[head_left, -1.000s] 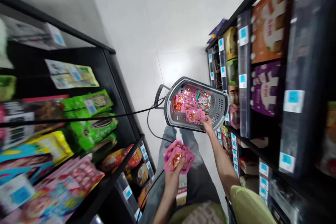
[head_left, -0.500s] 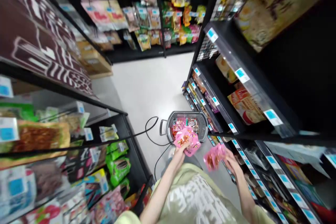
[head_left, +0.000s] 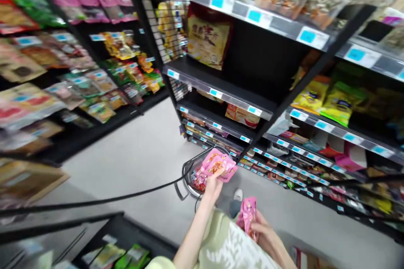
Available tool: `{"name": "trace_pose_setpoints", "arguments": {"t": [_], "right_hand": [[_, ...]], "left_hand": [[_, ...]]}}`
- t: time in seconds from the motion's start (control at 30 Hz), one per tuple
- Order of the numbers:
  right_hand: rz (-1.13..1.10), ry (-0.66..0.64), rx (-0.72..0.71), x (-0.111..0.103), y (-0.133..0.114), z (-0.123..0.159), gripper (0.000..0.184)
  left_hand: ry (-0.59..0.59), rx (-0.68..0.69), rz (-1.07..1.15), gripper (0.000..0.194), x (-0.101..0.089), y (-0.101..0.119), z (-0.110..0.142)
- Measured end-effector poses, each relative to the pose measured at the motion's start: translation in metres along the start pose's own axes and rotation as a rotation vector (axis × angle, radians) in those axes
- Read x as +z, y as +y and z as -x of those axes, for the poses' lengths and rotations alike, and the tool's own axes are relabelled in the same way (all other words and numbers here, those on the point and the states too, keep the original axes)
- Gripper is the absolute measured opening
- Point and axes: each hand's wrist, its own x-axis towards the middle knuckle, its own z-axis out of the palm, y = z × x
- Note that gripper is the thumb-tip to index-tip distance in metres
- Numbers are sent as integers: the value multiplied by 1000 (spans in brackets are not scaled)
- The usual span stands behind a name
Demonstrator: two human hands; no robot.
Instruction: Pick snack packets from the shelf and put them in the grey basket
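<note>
My left hand (head_left: pixel 213 185) grips a few pink snack packets (head_left: pixel 218 164), fanned out above the shopping basket (head_left: pixel 187 167). Close to my body, my right hand (head_left: pixel 263 230) is closed around more pink snack packets (head_left: pixel 248 214). The grey basket stands on the floor, its handle sticking out to the left. Inside it lie several red and pink packets (head_left: pixel 199 178). The packets in my left hand hide part of the basket.
A tall black shelf unit (head_left: pixel 217 80) with price tags and bagged food rises ahead and to the right. Hanging snack bags (head_left: pixel 120 46) line the far left wall. A black cable (head_left: pixel 126 198) crosses the view at left. A cardboard box (head_left: pixel 34 178) sits at the left edge.
My view has swung to the right, towards the shelves. Both hands still hold their pink packets. The right-hand packets are now closer to my body and more upright.
</note>
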Motion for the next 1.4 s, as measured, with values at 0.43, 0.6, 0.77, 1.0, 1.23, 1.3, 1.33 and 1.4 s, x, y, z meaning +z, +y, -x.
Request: {"name": "trace_pose_setpoints", "arguments": {"t": [0.43, 0.6, 0.77, 1.0, 1.23, 1.3, 1.33, 1.4], "right_hand": [[-567, 276, -387, -12, -76, -30, 46], [-558, 395, -438, -43, -98, -12, 47], [-551, 425, -488, -83, -101, 10, 44], [-580, 519, -539, -136, -87, 56, 39], [-655, 603, -573, -187, -79, 101, 43], [-702, 621, -597, -203, -80, 114, 42], [-741, 616, -609, -211, -80, 121, 40], [-831, 590, -630, -227, -80, 134, 37]], "left_hand": [[-275, -354, -186, 43, 90, -105, 43], [-253, -402, -98, 41, 109, -163, 57], [-211, -415, -35, 38, 116, -208, 71], [-239, -502, 51, 57, 114, -251, 103], [-212, -427, -190, 43, 123, -304, 127], [-207, -352, -228, 36, 127, -314, 130], [-192, -309, -241, 32, 130, -318, 131], [-155, -238, -265, 28, 135, -325, 133]]}}
